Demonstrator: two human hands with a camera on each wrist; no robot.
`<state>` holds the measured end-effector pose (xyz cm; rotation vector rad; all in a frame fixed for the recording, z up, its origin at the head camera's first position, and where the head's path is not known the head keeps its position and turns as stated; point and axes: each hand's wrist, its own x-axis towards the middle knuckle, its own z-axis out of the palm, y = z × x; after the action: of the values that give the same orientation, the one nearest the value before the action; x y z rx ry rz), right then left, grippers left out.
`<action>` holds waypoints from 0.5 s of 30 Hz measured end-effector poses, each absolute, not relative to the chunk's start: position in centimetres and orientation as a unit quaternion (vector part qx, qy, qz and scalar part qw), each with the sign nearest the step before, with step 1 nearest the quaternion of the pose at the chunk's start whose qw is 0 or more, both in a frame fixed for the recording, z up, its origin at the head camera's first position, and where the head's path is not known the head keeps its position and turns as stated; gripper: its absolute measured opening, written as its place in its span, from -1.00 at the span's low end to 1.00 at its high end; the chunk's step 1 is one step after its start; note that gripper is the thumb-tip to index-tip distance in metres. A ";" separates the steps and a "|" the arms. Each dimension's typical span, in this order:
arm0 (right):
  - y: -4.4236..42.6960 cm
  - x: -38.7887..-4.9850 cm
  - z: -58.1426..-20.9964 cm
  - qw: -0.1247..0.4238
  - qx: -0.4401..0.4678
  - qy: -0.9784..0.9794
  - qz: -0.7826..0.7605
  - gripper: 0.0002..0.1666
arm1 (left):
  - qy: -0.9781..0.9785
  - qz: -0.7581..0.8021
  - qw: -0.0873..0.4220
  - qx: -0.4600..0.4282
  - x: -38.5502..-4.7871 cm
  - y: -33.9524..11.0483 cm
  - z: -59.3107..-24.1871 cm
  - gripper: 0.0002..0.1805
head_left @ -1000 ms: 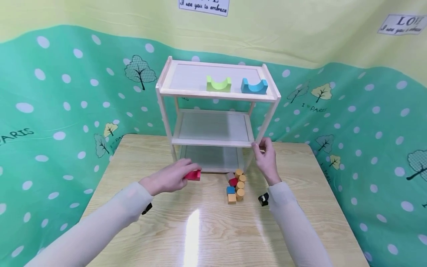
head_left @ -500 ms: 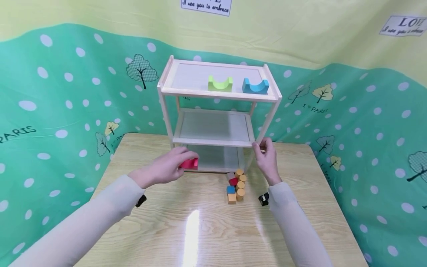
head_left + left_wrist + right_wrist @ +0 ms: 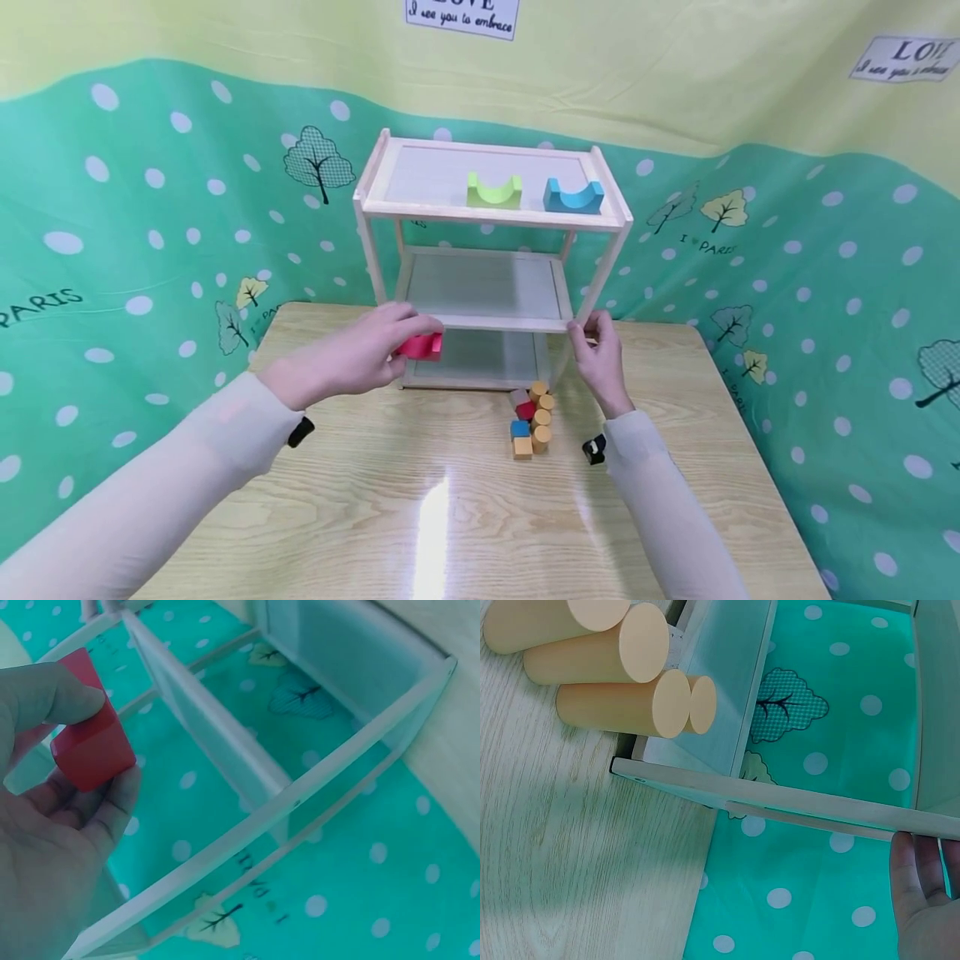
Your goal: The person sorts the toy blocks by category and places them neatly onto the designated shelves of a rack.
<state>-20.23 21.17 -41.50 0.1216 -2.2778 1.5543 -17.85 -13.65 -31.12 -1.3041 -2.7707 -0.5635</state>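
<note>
My left hand pinches a red arch-cut toy block between thumb and fingers, in the air before the left front of a small three-tier wooden shelf. Seen from the left wrist, the red block is clear of the shelf frame. My right hand holds the shelf's right front post near the middle tier, thumb in front; part of its fingers is hidden. On the top tier stand a lime green arch-cut block and a blue one, hollows facing up.
Several wooden cylinders and small cubes stand bunched on the table by the shelf's right front foot. A dotted green and yellow cloth hangs behind and at the sides.
My left hand has lifted the red block up and slightly left, from near the table to just below the middle tier's height. The right hand stays at the post.
</note>
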 end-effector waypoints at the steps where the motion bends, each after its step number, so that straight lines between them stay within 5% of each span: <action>1: 21.2 -20.2 -41.5 0.190 0.044 -0.810 0.553 -0.75 | -0.890 -0.176 0.016 -0.421 -17.9 -13.7 -30.8 -0.39; 15: 21.1 -20.1 -41.4 0.195 0.049 -0.811 0.549 -0.75 | -0.890 -0.158 0.038 -0.426 -18.0 -13.8 -27.1 -0.42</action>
<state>-20.13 21.08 -41.43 0.1365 -2.2732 1.5390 -18.00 -13.82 -27.06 -1.3085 -2.7303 -0.4862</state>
